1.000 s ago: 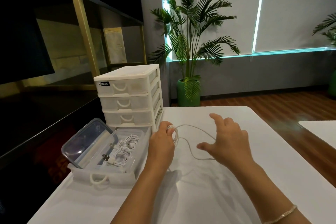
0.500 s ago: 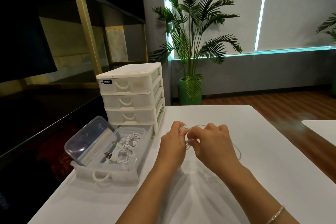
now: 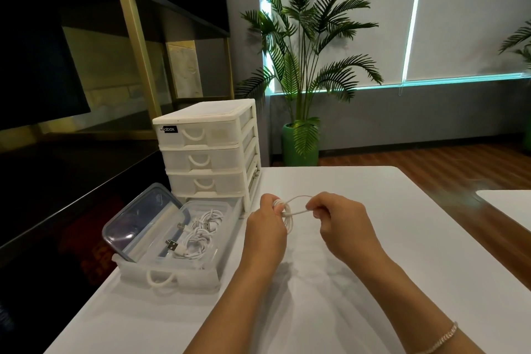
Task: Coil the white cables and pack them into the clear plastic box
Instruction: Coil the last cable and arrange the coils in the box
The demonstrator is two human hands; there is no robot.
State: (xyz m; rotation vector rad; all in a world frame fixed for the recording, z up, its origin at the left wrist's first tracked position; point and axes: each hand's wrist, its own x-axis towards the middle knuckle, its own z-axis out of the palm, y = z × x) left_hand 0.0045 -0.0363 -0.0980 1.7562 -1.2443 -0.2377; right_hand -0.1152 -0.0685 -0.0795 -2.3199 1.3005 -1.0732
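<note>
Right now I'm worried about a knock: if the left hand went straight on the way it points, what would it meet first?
Probably the white drawer unit: the left hand, holding the cable coil, points toward its lower right corner, though depth is unclear.

A person's left hand (image 3: 265, 234) grips a coiled white cable (image 3: 288, 217) above a white table (image 3: 402, 238) while the right hand (image 3: 342, 228) pinches its loose end; coiled cables (image 3: 198, 234) lie in a clear plastic box (image 3: 172, 266) beside stacked drawers (image 3: 207, 149).
</note>
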